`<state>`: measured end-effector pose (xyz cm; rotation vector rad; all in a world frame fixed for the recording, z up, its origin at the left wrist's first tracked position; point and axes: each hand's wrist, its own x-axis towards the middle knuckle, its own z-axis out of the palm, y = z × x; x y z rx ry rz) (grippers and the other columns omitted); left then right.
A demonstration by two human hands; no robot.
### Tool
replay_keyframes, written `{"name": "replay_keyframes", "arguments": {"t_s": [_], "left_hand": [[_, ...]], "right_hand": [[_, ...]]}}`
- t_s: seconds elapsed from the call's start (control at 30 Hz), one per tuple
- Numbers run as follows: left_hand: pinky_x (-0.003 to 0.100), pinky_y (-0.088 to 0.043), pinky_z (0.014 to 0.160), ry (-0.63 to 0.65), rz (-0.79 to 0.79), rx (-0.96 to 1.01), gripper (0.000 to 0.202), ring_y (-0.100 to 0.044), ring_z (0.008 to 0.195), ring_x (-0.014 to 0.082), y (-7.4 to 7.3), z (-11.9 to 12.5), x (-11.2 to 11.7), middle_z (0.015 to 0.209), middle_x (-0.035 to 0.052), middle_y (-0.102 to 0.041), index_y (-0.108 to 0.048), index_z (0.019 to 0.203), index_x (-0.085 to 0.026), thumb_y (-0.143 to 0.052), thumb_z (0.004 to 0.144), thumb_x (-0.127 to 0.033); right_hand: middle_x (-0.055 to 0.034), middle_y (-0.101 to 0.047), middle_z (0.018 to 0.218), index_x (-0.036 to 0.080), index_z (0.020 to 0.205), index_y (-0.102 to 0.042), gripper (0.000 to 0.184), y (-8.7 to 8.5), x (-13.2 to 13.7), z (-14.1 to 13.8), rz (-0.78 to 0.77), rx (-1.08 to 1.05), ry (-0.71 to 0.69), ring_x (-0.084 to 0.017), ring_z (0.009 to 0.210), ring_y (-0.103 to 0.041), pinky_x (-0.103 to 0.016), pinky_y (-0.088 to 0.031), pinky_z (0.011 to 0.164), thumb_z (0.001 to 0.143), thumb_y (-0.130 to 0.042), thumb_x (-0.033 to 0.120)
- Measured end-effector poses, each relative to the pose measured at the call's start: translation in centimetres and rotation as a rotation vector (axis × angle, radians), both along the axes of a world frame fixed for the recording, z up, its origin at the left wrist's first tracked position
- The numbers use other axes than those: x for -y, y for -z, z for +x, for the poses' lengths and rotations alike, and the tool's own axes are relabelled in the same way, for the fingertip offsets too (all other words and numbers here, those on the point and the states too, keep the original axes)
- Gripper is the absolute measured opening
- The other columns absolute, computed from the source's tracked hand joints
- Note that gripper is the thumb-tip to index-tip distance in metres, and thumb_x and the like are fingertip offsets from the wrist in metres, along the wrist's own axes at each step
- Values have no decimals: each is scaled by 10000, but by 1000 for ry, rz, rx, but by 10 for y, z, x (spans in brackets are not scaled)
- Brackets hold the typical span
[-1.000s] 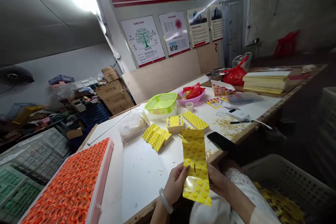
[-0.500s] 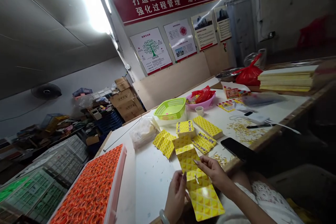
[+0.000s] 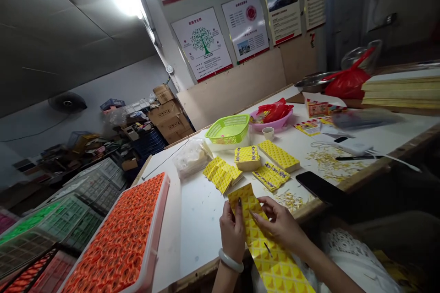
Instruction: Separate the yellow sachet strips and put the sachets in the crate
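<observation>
A long yellow patterned paper strip [image 3: 275,258] slants from above the table edge down toward my lap. A small slit shows partway along it. My left hand [image 3: 234,229] pinches the strip's left edge near its upper end, thumb on top. From the other side, my right hand [image 3: 280,222] grips the same strip, its thumb lying on the printed face. Just beyond the strip are folded yellow sheets [image 3: 220,174], a small yellow stack [image 3: 247,158], a longer yellow stack [image 3: 279,155] and yellow pieces with purple print [image 3: 271,176].
A tray of orange rings [image 3: 120,238] stands at left. Behind are a plastic bag [image 3: 190,158], green basket [image 3: 228,130], pink basin [image 3: 271,123] and paper cup [image 3: 268,133]. A phone [image 3: 318,187] lies near the table edge, beside yellow scraps [image 3: 330,165].
My left hand has moved up along the strip, and both hands now grip nearer its upper end. The strip hangs lower toward my lap. The camera view has tilted down.
</observation>
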<state>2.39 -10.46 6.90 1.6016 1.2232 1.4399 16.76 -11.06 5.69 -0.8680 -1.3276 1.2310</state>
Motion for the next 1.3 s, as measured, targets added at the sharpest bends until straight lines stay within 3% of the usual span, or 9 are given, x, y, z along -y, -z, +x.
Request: {"name": "replay_keyframes", "arguments": {"t_s": [0.33,0.5,0.6,0.73,0.9,0.97,1.1,1.23,1.3], "left_hand": [[271,-465,690,-29,16,-59,283,-597,783,189,5,5,8,873,72,-648,-554,985,-180,-430,925,-427],[270,-474,698,96,-47,139,302,-589,810,194,-2,7,12,906,74,-643,-571,1009,-167,-482,901,-435],[246,-458,656,209,-79,139,287,-575,752,173,-1,3,16,868,59,-642,-585,973,-170,-486,900,-429],[221,-420,627,249,-30,-138,258,-532,675,141,9,-9,19,762,30,-629,-617,909,-181,-475,910,-397],[222,-417,594,239,-87,-239,277,-525,624,135,21,-16,20,773,27,-637,-600,1035,-194,-471,909,-403],[228,-437,617,227,-111,-198,291,-551,665,151,22,-14,16,800,43,-641,-602,1016,-183,-468,907,-417],[226,-442,644,125,-57,-118,290,-558,711,159,20,-13,-16,808,50,-633,-615,909,-171,-492,893,-433],[260,-473,693,-10,-8,-67,368,-583,779,179,35,-17,-75,841,51,-634,-592,939,-177,-449,888,-512],[309,-486,734,-55,-15,-96,383,-587,784,194,50,-17,-100,810,51,-624,-601,916,-177,-448,880,-526]], "right_hand": [[-42,-675,817,229,964,-545,299,-4,3,1,33,129,122,-215,770,-627,-311,-485,704,763,-632,432],[-43,-680,910,226,976,-549,399,-6,10,4,-200,-304,-214,-204,799,-641,-317,-498,713,752,-619,549],[-48,-683,865,225,995,-574,501,5,15,-4,-372,-510,-292,-208,790,-650,-322,-501,686,776,-484,667],[-81,-687,815,168,937,-632,488,24,22,-19,-532,-564,-521,-241,847,-649,-348,-494,755,747,-523,604],[-66,-669,716,161,820,-639,421,29,24,-18,-475,-504,-521,-229,786,-645,-359,-469,804,712,-565,561],[-58,-653,695,172,823,-619,450,28,15,-12,-388,-305,-394,-215,726,-634,-352,-486,722,764,-488,598],[-48,-585,612,195,734,-555,482,33,-19,17,-114,353,131,-211,656,-591,-346,-483,605,863,-302,585],[-153,-622,922,190,800,-579,290,50,-58,69,11,617,391,-352,1045,-513,-544,-356,925,801,-470,459],[-214,-557,1172,149,946,-609,322,57,-77,88,213,963,637,-392,1233,-364,-585,-227,1025,809,-464,402]]}}
